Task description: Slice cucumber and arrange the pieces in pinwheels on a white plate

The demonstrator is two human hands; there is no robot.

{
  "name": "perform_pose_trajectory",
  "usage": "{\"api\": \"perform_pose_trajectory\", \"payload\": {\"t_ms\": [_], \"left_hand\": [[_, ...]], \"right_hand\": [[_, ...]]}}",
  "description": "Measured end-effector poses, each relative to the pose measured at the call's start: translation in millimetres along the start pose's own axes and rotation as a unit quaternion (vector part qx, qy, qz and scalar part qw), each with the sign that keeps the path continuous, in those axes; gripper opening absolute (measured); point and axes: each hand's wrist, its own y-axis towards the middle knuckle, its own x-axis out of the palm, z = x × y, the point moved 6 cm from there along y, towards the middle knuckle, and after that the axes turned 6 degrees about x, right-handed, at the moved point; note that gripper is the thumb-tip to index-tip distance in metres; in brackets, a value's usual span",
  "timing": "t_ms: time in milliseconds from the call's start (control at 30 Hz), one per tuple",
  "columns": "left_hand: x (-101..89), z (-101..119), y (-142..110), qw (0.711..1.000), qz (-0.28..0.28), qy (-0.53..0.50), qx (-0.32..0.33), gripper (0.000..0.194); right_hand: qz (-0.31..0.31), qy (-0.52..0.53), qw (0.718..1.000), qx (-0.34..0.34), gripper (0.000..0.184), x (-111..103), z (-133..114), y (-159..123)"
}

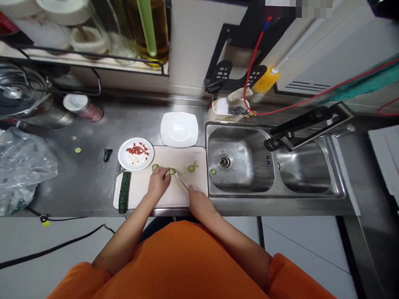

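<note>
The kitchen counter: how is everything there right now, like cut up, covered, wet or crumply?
Knife: held in the right hand
Cucumber slice: cut, at the left hand's fingertips
Long cucumber piece: unsliced, lying on the cutting board
Small red pieces: loose on the round plate
Square plate: right side up
Pot: lid on
Canister: white lid on
Plastic bag: crumpled
Left sink basin: wet
Faucet: no water stream visible

Steel counter: cutting board, squarish white plate, canister, cucumber end, crumpled plastic bag.
</note>
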Motion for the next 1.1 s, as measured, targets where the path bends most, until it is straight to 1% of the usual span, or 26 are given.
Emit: {"api": "perform_pose_trajectory", "payload": {"t_ms": [167,300,567,767,1100], "left_hand": [[1.3,0.8,-2.3,1.000,-0.004,0.022,-0.017,0.026],[3.7,0.9,-2.3,1.000,-0.005,0.016,-0.011,0.023],[3.4,1.9,-1.2,1.000,0.003,0.007,0.003,0.024],[2.5,2.1,-0.8,1.000,0.004,0.003,0.004,0.023],[2.6,2.4,-0.2,1.000,0.000,0.003,-0.005,0.023]], "right_hand": [[0.009,-0.007,1.000,0.006,0.038,0.1,-0.8,1.0],[0.011,-0.011,1.000,0.010,0.035,-1.0,-1.7,1.3],[0.004,-0.011,1.000,0.009,0.034,-0.7,-2.9,1.4],[0.000,-0.011,1.000,0.012,0.035,-1.6,-5.1,1.5],[-0.011,0.007,1.000,0.009,0.042,0.6,-10.1,2.8]]}}
